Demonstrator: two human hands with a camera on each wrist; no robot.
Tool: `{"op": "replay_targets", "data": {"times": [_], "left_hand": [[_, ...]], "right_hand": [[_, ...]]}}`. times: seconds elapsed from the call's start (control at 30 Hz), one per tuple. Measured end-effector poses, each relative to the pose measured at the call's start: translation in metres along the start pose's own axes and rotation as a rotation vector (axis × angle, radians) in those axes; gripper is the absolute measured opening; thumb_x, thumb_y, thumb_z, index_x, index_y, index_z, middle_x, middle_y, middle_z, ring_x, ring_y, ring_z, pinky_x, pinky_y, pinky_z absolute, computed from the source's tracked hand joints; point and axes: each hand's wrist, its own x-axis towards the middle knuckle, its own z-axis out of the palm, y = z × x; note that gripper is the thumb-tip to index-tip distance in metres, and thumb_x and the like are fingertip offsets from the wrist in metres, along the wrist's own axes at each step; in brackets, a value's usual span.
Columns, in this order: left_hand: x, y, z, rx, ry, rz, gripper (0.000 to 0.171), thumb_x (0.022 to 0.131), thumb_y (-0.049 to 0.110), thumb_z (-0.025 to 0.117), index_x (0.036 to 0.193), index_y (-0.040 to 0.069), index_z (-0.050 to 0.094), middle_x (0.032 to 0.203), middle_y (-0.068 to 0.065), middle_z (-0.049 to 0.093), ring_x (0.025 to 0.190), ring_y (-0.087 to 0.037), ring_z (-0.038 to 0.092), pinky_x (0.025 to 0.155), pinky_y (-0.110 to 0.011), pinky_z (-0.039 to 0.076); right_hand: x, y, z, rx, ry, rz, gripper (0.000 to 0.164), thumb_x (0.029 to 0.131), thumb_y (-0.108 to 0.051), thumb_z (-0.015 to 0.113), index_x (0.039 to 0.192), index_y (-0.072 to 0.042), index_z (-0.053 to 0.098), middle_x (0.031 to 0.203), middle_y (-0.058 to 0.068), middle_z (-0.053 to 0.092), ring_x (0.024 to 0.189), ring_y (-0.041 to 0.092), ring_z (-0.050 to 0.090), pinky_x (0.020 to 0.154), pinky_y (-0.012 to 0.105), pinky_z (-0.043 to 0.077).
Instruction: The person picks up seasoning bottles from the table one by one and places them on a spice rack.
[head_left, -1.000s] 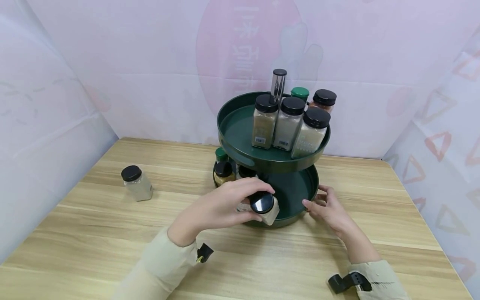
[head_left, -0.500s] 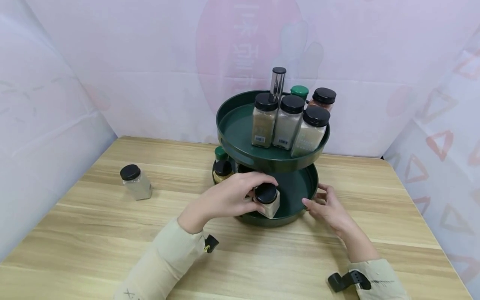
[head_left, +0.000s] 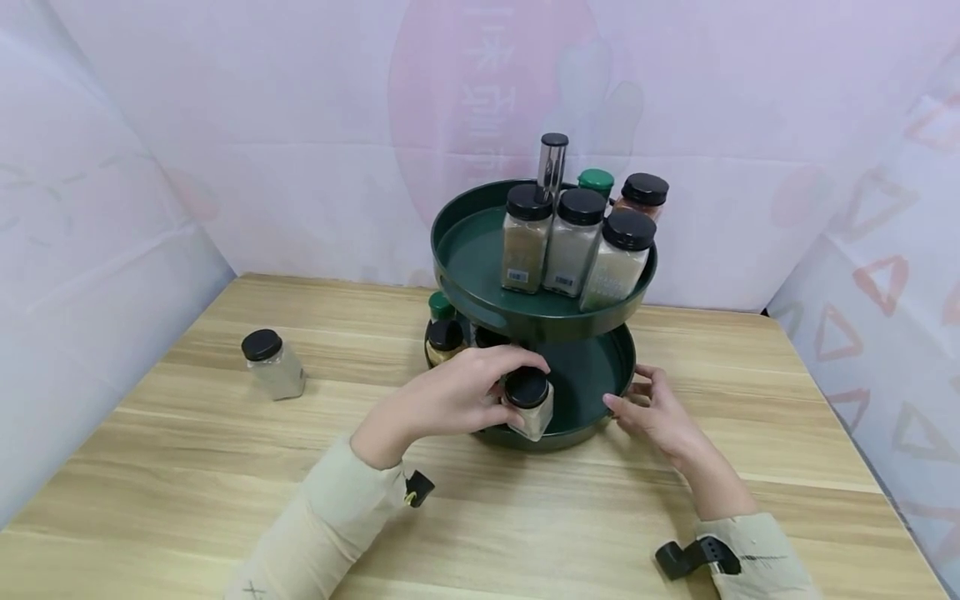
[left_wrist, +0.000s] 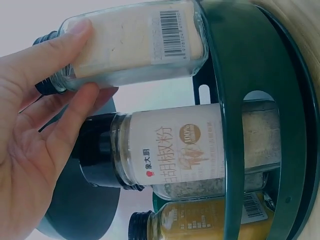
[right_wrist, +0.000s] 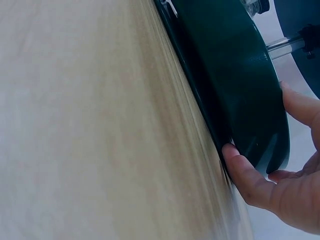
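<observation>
My left hand (head_left: 457, 393) holds a square spice jar (head_left: 534, 415) with a black lid and pale powder, at the front of the lower tier (head_left: 592, 367) of a dark green two-tier rack. In the left wrist view, fingers and thumb grip the jar (left_wrist: 135, 40) near its lid; its base is level with the tier's rim. Beside it stands a white-labelled pepper jar (left_wrist: 170, 145), and a yellow-brown jar (left_wrist: 187, 220) is lower down. My right hand (head_left: 660, 421) grips the lower tier's right rim, thumb on top and a finger at the bottom edge (right_wrist: 250, 172).
The upper tier (head_left: 480, 242) overhangs the lower one and bears several jars (head_left: 566, 250) and a tall slim dispenser (head_left: 552, 162). Another black-lidded jar (head_left: 276, 367) stands on the wooden table (head_left: 187, 467) at left. Pale cloth walls (head_left: 315, 200) surround the table.
My left hand has moved slightly away from me with the jar, which has gone from tilted to nearly upright over the lower tier. The right hand stays on the rim.
</observation>
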Motion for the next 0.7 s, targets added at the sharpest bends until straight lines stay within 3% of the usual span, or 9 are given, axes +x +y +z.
{"op": "replay_targets", "data": {"times": [0.27,0.5,0.7], "left_hand": [[0.002,-0.002,0.001,0.013,0.005,-0.056,0.059,0.082,0.015,0.082,0.133,0.007,0.055,0.124,-0.009,0.063,0.098,-0.014,0.063,0.081,-0.021,0.056],[-0.007,-0.007,0.002,0.029,0.048,-0.101,0.058,0.078,0.012,0.085,0.129,0.007,0.057,0.123,-0.008,0.065,0.105,-0.016,0.066,0.087,-0.026,0.058],[-0.009,-0.011,0.008,0.028,0.012,-0.118,0.057,0.080,0.013,0.083,0.130,0.007,0.056,0.125,-0.007,0.063,0.099,-0.015,0.065,0.082,-0.025,0.057]], "right_hand": [[0.001,0.001,0.001,0.003,-0.002,-0.002,0.085,0.098,-0.024,0.062,0.155,-0.005,0.001,0.148,0.027,0.025,0.115,0.018,0.056,0.093,0.024,0.055],[0.002,0.001,0.000,0.005,0.001,-0.003,0.085,0.098,-0.023,0.062,0.155,-0.005,0.001,0.146,0.026,0.025,0.110,0.014,0.058,0.089,0.021,0.054],[0.001,0.001,0.001,0.007,0.006,-0.012,0.085,0.098,-0.022,0.063,0.155,-0.004,0.002,0.146,0.026,0.026,0.113,0.017,0.057,0.089,0.021,0.054]]}}
